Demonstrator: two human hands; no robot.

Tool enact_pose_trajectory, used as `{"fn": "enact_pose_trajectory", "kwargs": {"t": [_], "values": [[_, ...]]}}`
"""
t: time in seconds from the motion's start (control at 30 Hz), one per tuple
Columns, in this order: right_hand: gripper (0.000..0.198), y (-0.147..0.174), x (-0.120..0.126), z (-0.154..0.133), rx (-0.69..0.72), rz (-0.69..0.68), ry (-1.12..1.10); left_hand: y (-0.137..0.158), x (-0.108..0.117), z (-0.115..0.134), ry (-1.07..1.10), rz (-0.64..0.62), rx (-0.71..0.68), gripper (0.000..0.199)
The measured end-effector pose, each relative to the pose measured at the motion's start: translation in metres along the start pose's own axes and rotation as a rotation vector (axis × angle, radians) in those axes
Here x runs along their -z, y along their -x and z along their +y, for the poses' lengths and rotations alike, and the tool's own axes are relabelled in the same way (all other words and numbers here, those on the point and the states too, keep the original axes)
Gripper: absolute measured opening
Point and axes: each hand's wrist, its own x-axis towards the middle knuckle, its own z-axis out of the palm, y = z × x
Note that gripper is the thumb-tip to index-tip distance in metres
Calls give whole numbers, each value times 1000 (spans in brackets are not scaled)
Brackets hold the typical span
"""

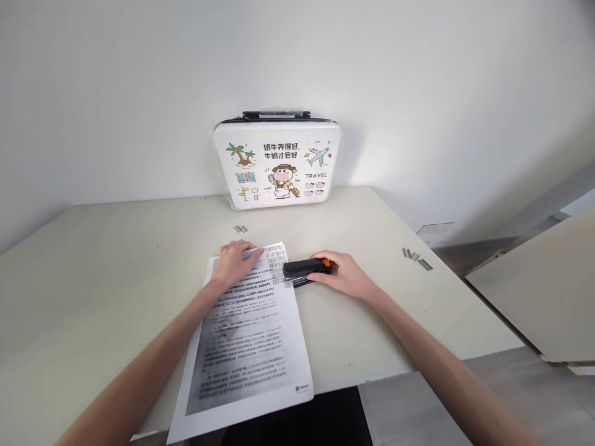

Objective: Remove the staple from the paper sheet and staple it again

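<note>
My right hand (344, 275) is wrapped round a black stapler (303, 268) with an orange patch at its rear. The stapler's jaws meet the right edge of a printed paper (251, 347), near its upper corner, where rows of staple-like marks or barcodes show. Whether a staple is in the paper I cannot tell. At the paper's upper left, my left hand (232, 263) grips it, thumb lying on top and fingers bent near the far edge. The lower end of the paper hangs past the table's front edge.
A white cartoon-printed case (279, 164) with a black handle stands upright at the back of the pale table (116, 266), near the wall. Small staple strips (240, 229) lie in front of it. Several more strips (417, 257) lie near the table's right edge.
</note>
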Motion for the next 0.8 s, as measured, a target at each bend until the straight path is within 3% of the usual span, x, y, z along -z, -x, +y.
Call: {"fn": "enact_pose_trajectory", "kwargs": {"t": [0.17,0.3,0.5,0.8], "values": [[29,0,3,1,10,-21,62,10,4,14,-59,170,-167,32],[34,0,4,3,13,-25,90,32,15,21,21,-51,-412,34],[44,-8,-4,-11,82,52,296,62,7,28,-9,-312,-478,67],[58,-31,-36,-62,-18,-104,411,68,-17,33,-25,-305,-494,75]]}}
